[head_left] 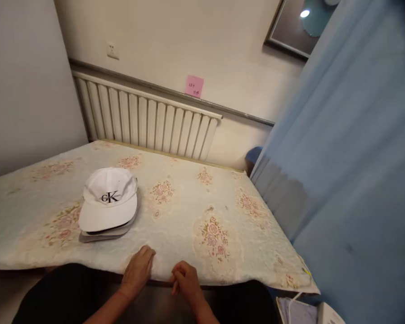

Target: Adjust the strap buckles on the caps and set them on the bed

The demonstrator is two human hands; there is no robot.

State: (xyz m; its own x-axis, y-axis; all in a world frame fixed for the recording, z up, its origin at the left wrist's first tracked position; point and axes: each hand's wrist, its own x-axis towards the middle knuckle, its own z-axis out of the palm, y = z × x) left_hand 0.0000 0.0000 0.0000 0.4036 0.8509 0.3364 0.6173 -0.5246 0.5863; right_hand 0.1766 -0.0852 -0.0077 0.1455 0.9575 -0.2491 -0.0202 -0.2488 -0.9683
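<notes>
A white baseball cap (108, 191) with a black "CK" mark on its front lies on top of a small stack, its brim towards me. Under it the edges of a grey cap (113, 233) stick out. My left hand (138, 271) rests at the near edge of the flowered cover, to the right of the caps and apart from them, with its fingers curled together. To its right, my right hand (186, 280) is at the same edge, fingers loosely bent in. I see nothing held in either hand.
A flowered cloth (185, 216) covers the flat surface before me. Behind it stand a white radiator (148, 117) and a wall with a pink note (194, 86). A blue curtain (337, 180) hangs on the right. A white box-like thing (330, 314) with a cable sits low at right.
</notes>
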